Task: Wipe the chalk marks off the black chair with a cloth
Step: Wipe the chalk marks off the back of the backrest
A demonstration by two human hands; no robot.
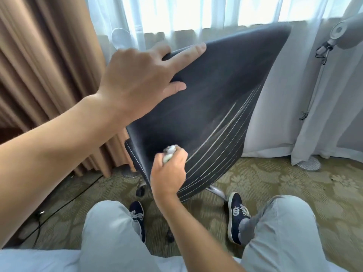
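- Black leather-like chair back point(206, 99), tilted toward the camera, filling the middle of the view, in front of white sheer curtains point(176, 14).
- Left hand point(141, 79) gripping the top left edge of the chair back: fingers over the rim, thumb pressed on the near face.
- Right hand point(169, 173) curled tight around a small crumpled whitish cloth point(170, 153), pressed against the lower left part of the chair back.
- Pale chalk marks point(222, 134), a fan of long thin lines, running from just beside the cloth up and to the right across the lower right half of the back.
- Upper and left parts of the back dark, only faintly hazy.
- Chrome chair base point(216, 191) on a patterned olive carpet point(275, 183).
- Knees in light grey trousers point(110, 232) and dark blue lace-up shoes point(235, 214) either side of the base.
- Brown pleated drapes point(39, 65) at left.
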